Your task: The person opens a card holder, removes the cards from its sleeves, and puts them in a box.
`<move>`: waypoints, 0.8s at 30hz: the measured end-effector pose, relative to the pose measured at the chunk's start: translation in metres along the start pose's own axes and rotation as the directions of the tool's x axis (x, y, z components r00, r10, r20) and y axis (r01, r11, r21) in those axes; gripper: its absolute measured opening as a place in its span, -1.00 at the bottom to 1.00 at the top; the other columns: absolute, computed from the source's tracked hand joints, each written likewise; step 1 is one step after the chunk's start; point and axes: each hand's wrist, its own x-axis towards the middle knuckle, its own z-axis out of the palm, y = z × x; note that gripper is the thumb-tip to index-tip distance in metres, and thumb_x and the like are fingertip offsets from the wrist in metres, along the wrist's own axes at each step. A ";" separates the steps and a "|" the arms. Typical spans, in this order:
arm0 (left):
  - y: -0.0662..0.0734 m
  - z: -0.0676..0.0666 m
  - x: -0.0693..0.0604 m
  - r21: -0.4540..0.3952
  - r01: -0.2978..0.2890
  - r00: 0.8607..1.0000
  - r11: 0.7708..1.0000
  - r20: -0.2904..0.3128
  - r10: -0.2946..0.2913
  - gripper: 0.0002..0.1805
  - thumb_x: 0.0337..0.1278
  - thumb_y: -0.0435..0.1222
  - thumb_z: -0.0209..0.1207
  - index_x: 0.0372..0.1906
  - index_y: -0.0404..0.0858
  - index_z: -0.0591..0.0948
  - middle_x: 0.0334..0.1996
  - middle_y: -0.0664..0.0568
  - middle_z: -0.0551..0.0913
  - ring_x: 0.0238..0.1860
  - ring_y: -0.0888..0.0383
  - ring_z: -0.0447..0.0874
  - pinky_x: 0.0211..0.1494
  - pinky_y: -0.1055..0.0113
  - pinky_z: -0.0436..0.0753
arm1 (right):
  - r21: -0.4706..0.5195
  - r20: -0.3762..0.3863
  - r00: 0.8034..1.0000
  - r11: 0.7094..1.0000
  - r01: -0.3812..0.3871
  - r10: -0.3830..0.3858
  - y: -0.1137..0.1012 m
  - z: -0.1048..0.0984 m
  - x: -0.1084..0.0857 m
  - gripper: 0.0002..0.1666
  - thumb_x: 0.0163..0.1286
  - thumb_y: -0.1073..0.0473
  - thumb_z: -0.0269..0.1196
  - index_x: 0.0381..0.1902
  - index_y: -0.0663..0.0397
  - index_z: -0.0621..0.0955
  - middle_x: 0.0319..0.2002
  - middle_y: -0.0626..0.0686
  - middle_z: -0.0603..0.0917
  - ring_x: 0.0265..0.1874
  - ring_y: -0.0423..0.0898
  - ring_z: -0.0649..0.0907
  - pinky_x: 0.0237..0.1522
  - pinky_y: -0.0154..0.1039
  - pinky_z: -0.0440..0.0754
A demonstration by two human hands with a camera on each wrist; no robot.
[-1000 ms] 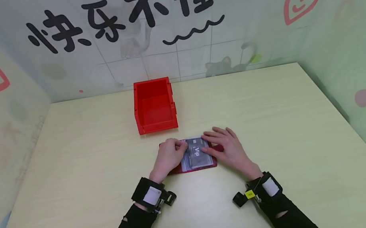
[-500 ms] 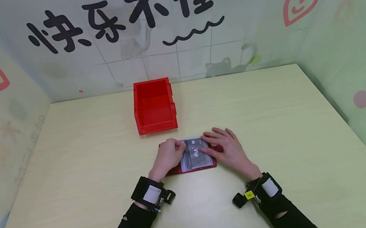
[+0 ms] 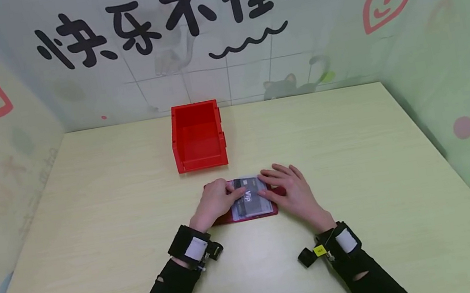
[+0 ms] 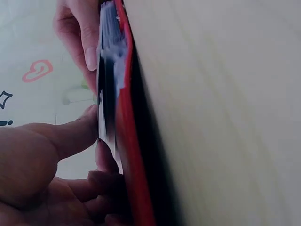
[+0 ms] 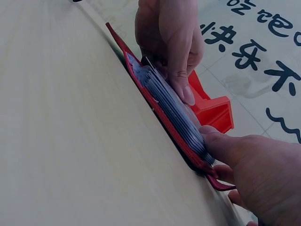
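A red card holder (image 3: 225, 218) with a stack of clear sleeves lies opened on the table, below the red bin. On top of the sleeves is a dark grey card marked "Vip" (image 3: 255, 206). My left hand (image 3: 215, 202) pinches the card's left edge, thumb above and fingertips under it, as the left wrist view shows. At the right edge, my right hand (image 3: 293, 192) grips the card holder, its thumb on the sleeves (image 5: 176, 113) and fingers around the cover's edge. The sleeve openings are partly hidden by the fingers.
A red plastic bin (image 3: 199, 142) stands behind the card holder, slightly left of it. The pale wooden table (image 3: 107, 188) reaches to printed cloth walls (image 3: 443, 80) at the back and both sides. Black camera bands circle both wrists.
The Vip card has slid a little to the left over the sleeves. My left thumb now reaches further across the card. The right hand has stayed in place.
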 end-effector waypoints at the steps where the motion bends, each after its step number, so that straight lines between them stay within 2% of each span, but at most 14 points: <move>1: -0.001 -0.001 0.000 0.003 0.004 1.000 1.000 0.006 -0.004 -0.65 0.28 -0.07 0.29 -0.18 -0.33 0.70 -0.32 -0.08 0.61 -0.23 0.10 0.52 -0.30 0.39 0.40 | 0.001 0.003 1.000 1.000 -0.001 0.001 0.000 0.000 0.000 -0.44 0.33 -0.08 0.36 0.24 -0.03 0.64 0.30 0.07 0.62 0.44 0.18 0.42 0.50 0.31 0.12; 5: -0.004 -0.008 0.001 -0.015 0.027 0.999 1.000 0.030 -0.027 -0.67 0.30 -0.08 0.28 -0.24 -0.32 0.65 -0.39 -0.07 0.54 -0.29 0.11 0.49 -0.36 0.39 0.36 | 0.004 0.009 1.000 1.000 -0.008 0.008 -0.001 0.000 0.000 -0.44 0.33 -0.08 0.35 0.25 -0.03 0.64 0.31 0.07 0.62 0.45 0.18 0.41 0.51 0.30 0.12; 10: -0.010 -0.014 0.000 -0.049 0.014 0.999 0.999 0.029 -0.013 -0.72 0.31 -0.13 0.27 -0.33 -0.30 0.60 -0.54 -0.03 0.47 -0.44 0.13 0.44 -0.41 0.40 0.34 | 0.005 -0.002 1.000 1.000 -0.006 0.006 -0.001 0.001 0.000 -0.44 0.32 -0.07 0.36 0.23 -0.03 0.65 0.29 0.07 0.63 0.44 0.18 0.42 0.50 0.30 0.13; 12: -0.012 -0.015 -0.001 -0.063 0.003 1.000 0.998 0.010 -0.003 -0.74 0.32 -0.17 0.26 -0.29 -0.32 0.61 -0.50 -0.05 0.52 -0.42 0.12 0.46 -0.40 0.41 0.37 | 0.008 -0.005 1.000 1.000 -0.002 0.002 -0.001 0.001 0.000 -0.45 0.32 -0.07 0.36 0.23 -0.03 0.65 0.29 0.06 0.63 0.44 0.18 0.43 0.50 0.30 0.13; 17: -0.015 -0.018 -0.004 -0.120 -0.001 0.998 0.993 -0.061 -0.006 -0.76 0.32 -0.27 0.25 -0.10 -0.39 0.66 -0.26 -0.19 0.72 -0.28 0.06 0.58 -0.34 0.42 0.48 | 0.008 -0.024 1.000 1.000 0.007 -0.007 0.000 0.001 -0.001 -0.45 0.31 -0.05 0.37 0.22 -0.02 0.65 0.28 0.06 0.64 0.43 0.19 0.44 0.49 0.31 0.15; 24: -0.023 -0.021 -0.004 -0.207 0.046 0.995 0.977 -0.078 -0.064 -0.66 0.34 -0.28 0.24 0.07 -0.44 0.63 -0.06 -0.28 0.75 -0.17 0.00 0.66 -0.30 0.42 0.56 | 0.012 -0.021 1.000 1.000 0.006 -0.006 0.000 0.001 -0.001 -0.45 0.32 -0.06 0.36 0.22 -0.03 0.65 0.28 0.05 0.64 0.43 0.18 0.44 0.49 0.30 0.14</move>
